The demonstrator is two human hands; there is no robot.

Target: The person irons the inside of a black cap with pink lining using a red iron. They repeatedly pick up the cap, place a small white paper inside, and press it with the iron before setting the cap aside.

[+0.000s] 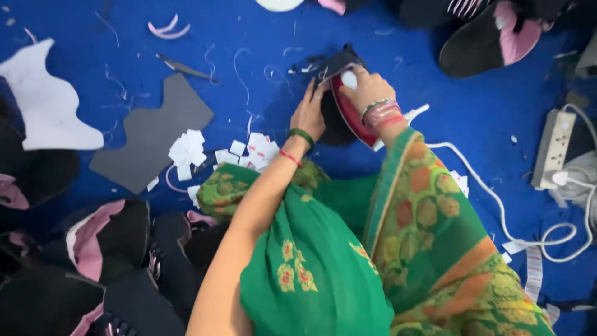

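Note:
My right hand [367, 87] grips the handle of a red and white clothes iron [349, 109], which rests on a dark piece of fabric [329, 65] on the blue floor cloth. My left hand [309, 115] lies flat on the same dark fabric, just left of the iron, and presses it down. Bangles sit on my right wrist, and a green bangle and a red thread on the left. My green patterned garment fills the lower middle of the view.
The iron's white cord [491, 193] runs right to a white power strip [552, 148]. Small white labels [189, 149] lie scattered left of my hands, next to a grey cut-out panel [149, 134] and a white one [43, 99]. Black and pink garments [106, 239] are piled at the lower left and top right.

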